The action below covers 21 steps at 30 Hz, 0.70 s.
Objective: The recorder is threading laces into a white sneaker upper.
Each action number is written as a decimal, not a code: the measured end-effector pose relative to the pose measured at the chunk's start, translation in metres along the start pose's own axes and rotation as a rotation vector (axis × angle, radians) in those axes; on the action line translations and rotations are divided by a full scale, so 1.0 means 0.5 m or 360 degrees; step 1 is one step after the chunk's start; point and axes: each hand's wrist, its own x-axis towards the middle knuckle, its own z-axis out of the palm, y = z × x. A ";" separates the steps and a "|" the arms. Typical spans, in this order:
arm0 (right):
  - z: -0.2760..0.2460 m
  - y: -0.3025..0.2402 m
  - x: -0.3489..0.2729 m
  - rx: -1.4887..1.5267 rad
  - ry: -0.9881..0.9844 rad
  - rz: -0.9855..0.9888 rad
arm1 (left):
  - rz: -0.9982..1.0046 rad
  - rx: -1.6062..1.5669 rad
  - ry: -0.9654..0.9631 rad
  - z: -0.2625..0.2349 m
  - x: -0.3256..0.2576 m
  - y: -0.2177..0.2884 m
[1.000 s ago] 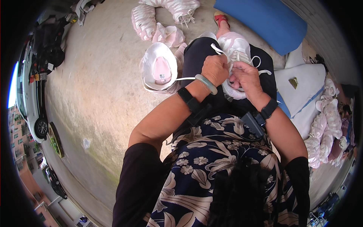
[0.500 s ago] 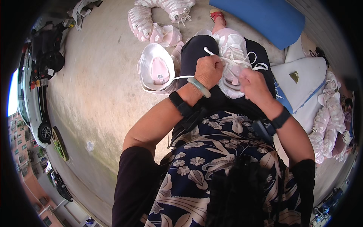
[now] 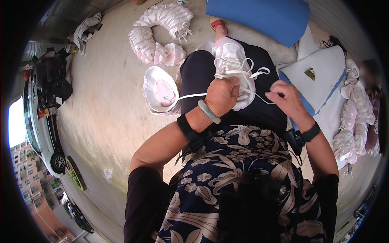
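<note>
On the lap, left hand (image 3: 222, 94) fingers closed on white shoe (image 3: 233, 69), right hand (image 3: 287, 98) fingers pinching its lace (image 3: 259, 95)

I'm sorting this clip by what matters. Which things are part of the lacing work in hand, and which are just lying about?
In use: white shoe on the lap; white lace; left hand on the shoe; right hand pulling the lace; shoe upper beside the knee.
Lying about: pink-white pile; blue cushion; parked scooter.
</note>
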 end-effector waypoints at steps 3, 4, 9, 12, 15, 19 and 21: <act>0.040 -0.010 0.037 0.0097 0.0159 0.0074 | 0.0054 0.0161 -0.0083 0.039 0.009 -0.015; 0.060 -0.011 0.043 0.0224 0.0180 0.0117 | 0.0068 0.0235 -0.0099 0.048 0.012 -0.022; 0.091 -0.017 0.058 0.0058 0.0123 0.0053 | -0.0153 -0.0110 -0.0133 0.060 0.031 -0.012; 0.098 -0.011 0.064 0.0025 0.0212 -0.0050 | -0.0836 -0.0545 -0.0262 0.061 0.045 0.009; 0.100 -0.004 0.069 0.0069 0.0213 -0.0027 | -0.1116 -0.0819 -0.0276 0.060 0.053 0.017; 0.103 0.003 0.061 0.0330 0.0233 0.0052 | -0.1066 -0.0776 -0.0347 0.051 0.053 0.011; 0.103 0.003 0.057 0.0045 0.0215 0.0066 | -0.0991 -0.0716 -0.0369 0.028 0.038 0.002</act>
